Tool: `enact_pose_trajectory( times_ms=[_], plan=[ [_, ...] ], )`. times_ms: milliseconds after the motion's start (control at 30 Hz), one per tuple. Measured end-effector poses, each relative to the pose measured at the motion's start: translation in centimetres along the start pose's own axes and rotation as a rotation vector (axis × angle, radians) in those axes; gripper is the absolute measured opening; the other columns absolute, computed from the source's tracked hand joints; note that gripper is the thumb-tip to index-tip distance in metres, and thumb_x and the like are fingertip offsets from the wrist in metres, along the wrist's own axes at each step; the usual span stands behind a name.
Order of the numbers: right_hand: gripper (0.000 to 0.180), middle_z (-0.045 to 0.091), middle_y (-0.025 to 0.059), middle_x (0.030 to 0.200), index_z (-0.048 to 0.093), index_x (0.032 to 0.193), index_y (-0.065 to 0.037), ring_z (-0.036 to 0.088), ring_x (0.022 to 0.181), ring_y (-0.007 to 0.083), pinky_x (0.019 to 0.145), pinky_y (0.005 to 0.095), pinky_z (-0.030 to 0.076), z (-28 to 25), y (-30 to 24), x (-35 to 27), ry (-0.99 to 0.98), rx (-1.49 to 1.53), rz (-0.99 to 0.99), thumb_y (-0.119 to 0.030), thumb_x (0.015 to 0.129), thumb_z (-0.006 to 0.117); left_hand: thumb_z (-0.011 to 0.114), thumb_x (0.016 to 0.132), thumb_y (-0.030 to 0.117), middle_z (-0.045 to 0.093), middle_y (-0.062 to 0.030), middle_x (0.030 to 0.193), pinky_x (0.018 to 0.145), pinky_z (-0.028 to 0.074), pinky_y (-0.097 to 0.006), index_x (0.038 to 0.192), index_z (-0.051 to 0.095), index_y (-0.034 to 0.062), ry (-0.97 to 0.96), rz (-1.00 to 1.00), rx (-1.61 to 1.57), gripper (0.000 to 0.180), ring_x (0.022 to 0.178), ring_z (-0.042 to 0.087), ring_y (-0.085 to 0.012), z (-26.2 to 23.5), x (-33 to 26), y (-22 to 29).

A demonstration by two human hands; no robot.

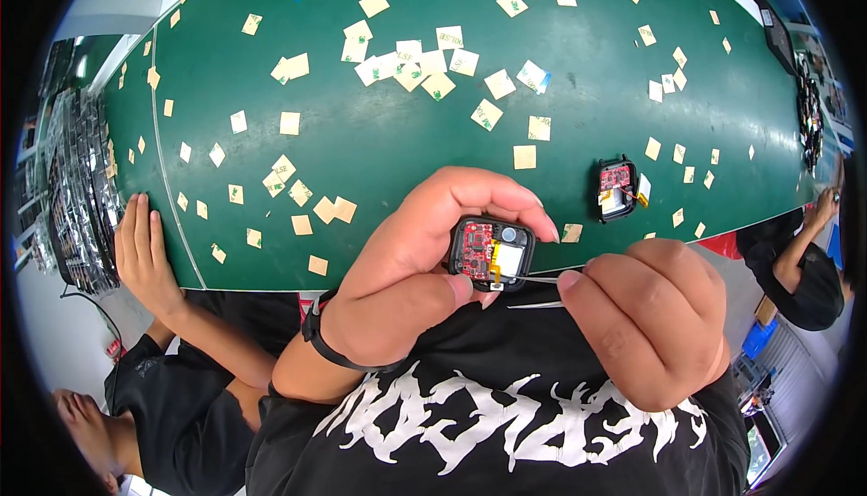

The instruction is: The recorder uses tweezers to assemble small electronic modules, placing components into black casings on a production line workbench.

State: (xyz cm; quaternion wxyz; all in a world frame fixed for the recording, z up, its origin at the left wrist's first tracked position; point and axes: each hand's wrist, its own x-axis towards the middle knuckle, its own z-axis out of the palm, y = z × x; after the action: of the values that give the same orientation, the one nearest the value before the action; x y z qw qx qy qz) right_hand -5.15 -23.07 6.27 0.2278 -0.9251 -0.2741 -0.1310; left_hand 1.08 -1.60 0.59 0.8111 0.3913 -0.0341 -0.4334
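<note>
My left hand (397, 266) is closed round a small black device case (458, 241), its inside facing up. In the case are a red circuit board (475, 252), a whitish block that looks like a battery, yellow tape and a round silver part. My right hand (650, 320) pinches thin metal tweezers (540, 278). One tweezer prong reaches over the lower right of the case by the yellow tape; the other shows below, outside the case. Whether the tips grip anything is too small to tell. Beyond my right hand, a second open case (617, 189) lies on the table.
Many tan and whitish paper squares (525, 157) are scattered over the green table (361, 153). A person's hand (144, 248) rests on its left edge, near stacked dark strips in plastic (77, 189). Another person (804, 266) is at the far right.
</note>
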Motion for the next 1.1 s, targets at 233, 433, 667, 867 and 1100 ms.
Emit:
enact_pose_trajectory(
  times_ms=[233,433,667,867,1100],
  plan=[
    [0.039,0.064,0.0122,0.083,0.071,0.092,0.007,0.058,0.066,0.0240,0.051,0.0310,0.045,0.1,-0.1,0.1,-0.066,-0.002,-0.048,-0.007,0.056,0.073,0.044,0.081,0.000,0.055,-0.0183,0.135,0.109,0.042,-0.037,0.137,0.042,-0.0069,-0.182,0.152,0.247,0.057,0.126,0.053,-0.0235,-1.1,0.0,-0.8],
    [0.030,0.060,0.0079,0.083,0.070,0.092,0.003,0.058,0.071,0.0207,0.049,0.0273,0.046,1.4,0.2,-0.5,0.031,0.010,-0.061,-0.008,0.064,0.071,0.049,0.081,0.000,0.057,-0.0288,0.128,0.082,0.053,-0.033,0.130,0.046,-0.0026,-0.129,0.175,0.175,0.049,0.101,0.064,-0.0263,-0.3,-0.2,-0.6],
    [0.032,0.062,0.0094,0.084,0.071,0.093,0.005,0.058,0.070,0.0216,0.055,0.0295,0.049,2.0,-0.2,-0.8,0.074,0.066,-0.010,-0.006,0.063,0.073,0.062,0.092,0.020,0.053,-0.0342,0.134,0.061,0.051,-0.026,0.138,0.045,-0.0058,-0.124,-0.017,0.004,0.055,0.084,0.063,-0.0209,-0.6,-0.6,0.3],
    [0.034,0.062,0.0103,0.083,0.071,0.093,0.006,0.057,0.070,0.0225,0.056,0.0299,0.049,2.7,-0.4,-0.8,0.134,0.091,0.004,-0.007,0.062,0.072,0.062,0.090,0.019,0.051,-0.0349,0.137,0.063,0.053,-0.030,0.142,0.043,-0.0063,-0.124,-0.055,-0.121,0.061,0.089,0.065,-0.0248,-0.9,-0.8,0.1],
    [0.035,0.062,0.0114,0.082,0.071,0.093,0.007,0.058,0.069,0.0228,0.056,0.0301,0.049,3.1,-0.6,-0.6,0.152,0.084,0.002,-0.006,0.061,0.072,0.060,0.088,0.019,0.052,-0.0361,0.138,0.064,0.053,-0.030,0.142,0.044,-0.0066,-0.078,-0.100,-0.115,0.061,0.091,0.066,-0.0262,-0.9,-0.9,0.6]
  ],
)
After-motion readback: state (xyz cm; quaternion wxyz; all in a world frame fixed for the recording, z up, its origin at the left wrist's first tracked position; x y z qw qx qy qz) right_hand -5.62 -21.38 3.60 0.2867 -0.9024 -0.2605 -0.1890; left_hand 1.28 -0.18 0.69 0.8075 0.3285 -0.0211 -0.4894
